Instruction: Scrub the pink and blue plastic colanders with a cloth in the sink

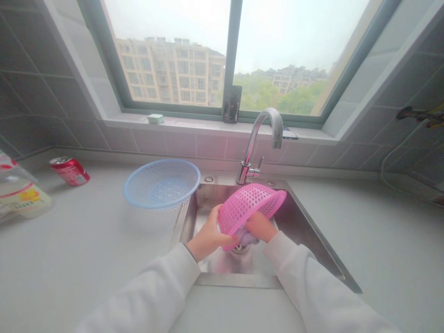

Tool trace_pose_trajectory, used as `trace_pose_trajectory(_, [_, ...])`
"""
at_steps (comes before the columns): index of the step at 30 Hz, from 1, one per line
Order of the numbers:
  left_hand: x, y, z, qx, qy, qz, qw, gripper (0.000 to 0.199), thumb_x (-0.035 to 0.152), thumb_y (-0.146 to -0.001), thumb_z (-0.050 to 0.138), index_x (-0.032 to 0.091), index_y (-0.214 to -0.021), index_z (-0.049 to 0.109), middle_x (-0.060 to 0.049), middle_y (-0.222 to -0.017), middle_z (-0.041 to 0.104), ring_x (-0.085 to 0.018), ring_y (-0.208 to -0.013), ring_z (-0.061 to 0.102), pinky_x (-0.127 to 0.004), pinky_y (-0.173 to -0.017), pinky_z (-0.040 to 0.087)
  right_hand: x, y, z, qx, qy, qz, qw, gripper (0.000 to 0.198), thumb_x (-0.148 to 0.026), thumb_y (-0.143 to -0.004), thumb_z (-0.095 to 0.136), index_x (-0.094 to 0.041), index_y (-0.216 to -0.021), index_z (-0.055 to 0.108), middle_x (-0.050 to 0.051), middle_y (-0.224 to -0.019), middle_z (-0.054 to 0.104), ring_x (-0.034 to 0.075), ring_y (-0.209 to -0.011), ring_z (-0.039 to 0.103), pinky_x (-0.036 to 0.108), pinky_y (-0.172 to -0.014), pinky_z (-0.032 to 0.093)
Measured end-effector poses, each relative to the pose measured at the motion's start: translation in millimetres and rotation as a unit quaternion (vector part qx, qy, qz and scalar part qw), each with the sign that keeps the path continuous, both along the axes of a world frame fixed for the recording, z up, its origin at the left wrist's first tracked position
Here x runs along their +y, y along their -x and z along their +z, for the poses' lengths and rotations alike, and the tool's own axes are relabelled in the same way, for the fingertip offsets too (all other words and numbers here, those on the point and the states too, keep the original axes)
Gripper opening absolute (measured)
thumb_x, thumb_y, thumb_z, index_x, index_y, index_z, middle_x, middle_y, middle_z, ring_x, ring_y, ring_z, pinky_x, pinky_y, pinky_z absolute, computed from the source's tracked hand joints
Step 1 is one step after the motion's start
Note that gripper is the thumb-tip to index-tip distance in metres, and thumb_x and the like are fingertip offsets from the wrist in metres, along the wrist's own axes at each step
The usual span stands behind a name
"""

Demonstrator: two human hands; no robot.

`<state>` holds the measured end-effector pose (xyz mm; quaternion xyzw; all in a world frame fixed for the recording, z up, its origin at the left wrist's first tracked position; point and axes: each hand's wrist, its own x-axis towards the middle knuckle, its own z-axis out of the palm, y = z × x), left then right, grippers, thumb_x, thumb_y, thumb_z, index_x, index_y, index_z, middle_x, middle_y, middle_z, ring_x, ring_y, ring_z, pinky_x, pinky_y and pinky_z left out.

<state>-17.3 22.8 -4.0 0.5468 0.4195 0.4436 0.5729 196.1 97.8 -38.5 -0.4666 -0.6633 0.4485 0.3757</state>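
Over the rectangular stainless-steel sink (319,240), a round pink plastic basket (243,203) with a perforated wall is held tilted, its open side turned down toward the person. The left hand (206,238) grips it at the near left: the thumb lies along the rim and the other fingers curve against the outer wall, closed on the plastic between them. The right hand (261,226) reaches into the opening, its fingers curled over a bunched pale lilac cloth (247,237) just inside the near rim; their tips are hidden, so how tightly they close cannot be told. The cloth sits below the right fingers and just beside the left thumb. Whether the basket touches the sink floor cannot be told.

Beneath the basket's near edge, the round metal drain (240,249) shows partly. Behind it rises a curved chrome faucet (250,143). Left of the sink, on the pale grey counter (132,268), stands a wide light-blue perforated basket (162,185); farther left, a red metal drink can (71,172) lies on its side.
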Motion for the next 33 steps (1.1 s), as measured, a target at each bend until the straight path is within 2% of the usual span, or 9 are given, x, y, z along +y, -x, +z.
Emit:
trace_pose_trajectory(4, [-0.6,-0.6,3.0,0.002,0.010,-0.001,1.000,0.096,0.023,-0.059,0.085,0.019,-0.142,0.036,-0.017,-0.144,0.053,-0.039,-0.139,0.047,-0.051,-0.116,0.035,-6.9,6.2,8.6,-0.061,0.000,0.053,0.997,0.034,-0.010,-0.064,0.071,-0.021,-0.094,0.081,0.010,-0.106,0.081,0.037,-0.112,0.069,0.057,-0.109,0.048])
trace_pose_trajectory(10, [1.3,-0.9,0.0,-0.019,0.009,0.014,1.000,0.094,0.023,-0.059,0.083,0.017,-0.140,0.037,-0.018,-0.144,0.052,-0.038,-0.138,0.048,-0.049,-0.117,0.035,-19.4,16.5,20.4,0.045,0.081,0.086,0.992,0.041,-0.026,-0.072,0.075,-0.018,-0.112,0.077,0.010,-0.111,0.080,0.031,-0.099,0.074,0.050,-0.095,0.058])
trace_pose_trajectory(16, [0.8,-1.9,1.1,-0.021,0.008,0.002,1.000,0.096,0.023,-0.057,0.087,0.018,-0.139,0.039,-0.017,-0.144,0.052,-0.037,-0.137,0.048,-0.048,-0.115,0.036,-4.5,4.4,6.1,-0.104,0.006,0.045,0.994,0.033,-0.016,-0.070,0.076,-0.018,-0.102,0.080,0.012,-0.107,0.081,0.035,-0.114,0.070,0.053,-0.108,0.050])
trace_pose_trajectory(20, [-0.3,-2.8,4.3,-0.009,0.006,0.008,1.000,0.095,0.023,-0.056,0.087,0.017,-0.138,0.040,-0.018,-0.141,0.053,-0.038,-0.136,0.048,-0.050,-0.115,0.036,-0.7,1.5,4.4,-0.132,-0.009,0.023,0.991,0.037,-0.013,-0.069,0.074,-0.019,-0.105,0.080,0.013,-0.112,0.080,0.038,-0.122,0.066,0.054,-0.111,0.047])
trace_pose_trajectory(23, [0.2,-3.3,4.0,-0.003,0.004,0.012,1.000,0.093,0.022,-0.057,0.084,0.016,-0.138,0.040,-0.018,-0.140,0.054,-0.038,-0.136,0.049,-0.051,-0.115,0.036,-8.1,7.9,11.8,-0.089,0.038,0.059,0.994,0.042,-0.015,-0.067,0.076,-0.019,-0.109,0.079,0.012,-0.111,0.080,0.036,-0.115,0.069,0.054,-0.105,0.051])
trace_pose_trajectory(27, [1.6,-3.8,2.0,0.005,0.001,0.025,1.000,0.089,0.021,-0.056,0.082,0.016,-0.136,0.042,-0.018,-0.140,0.054,-0.037,-0.135,0.049,-0.049,-0.116,0.036,-21.8,16.0,24.0,0.081,0.134,0.105,0.982,0.048,-0.032,-0.070,0.081,-0.017,-0.115,0.075,0.012,-0.107,0.079,0.033,-0.106,0.072,0.050,-0.093,0.058])
trace_pose_trajectory(29, [2.0,-3.8,0.9,-0.010,0.001,0.025,1.000,0.088,0.022,-0.057,0.082,0.016,-0.135,0.042,-0.018,-0.139,0.055,-0.037,-0.134,0.050,-0.049,-0.116,0.036,-23.5,16.3,25.4,0.121,0.154,0.102,0.975,0.050,-0.038,-0.071,0.082,-0.016,-0.116,0.074,0.013,-0.107,0.079,0.033,-0.103,0.073,0.050,-0.092,0.058])
trace_pose_trajectory(31, [1.8,-3.7,0.1,-0.024,0.003,0.014,1.000,0.088,0.022,-0.058,0.082,0.016,-0.136,0.042,-0.017,-0.138,0.055,-0.036,-0.133,0.051,-0.048,-0.115,0.036,-19.7,13.9,21.9,0.072,0.133,0.089,0.984,0.045,-0.034,-0.071,0.082,-0.017,-0.113,0.076,0.012,-0.107,0.079,0.034,-0.105,0.072,0.053,-0.096,0.057])
trace_pose_trajectory(33, [1.1,-3.6,0.2,-0.023,0.005,0.000,1.000,0.089,0.022,-0.057,0.083,0.017,-0.137,0.043,-0.016,-0.137,0.056,-0.035,-0.132,0.052,-0.048,-0.114,0.037,-12.1,10.0,14.8,-0.018,0.073,0.074,0.994,0.038,-0.026,-0.070,0.083,-0.020,-0.106,0.079,0.012,-0.110,0.079,0.036,-0.113,0.070,0.054,-0.103,0.053])
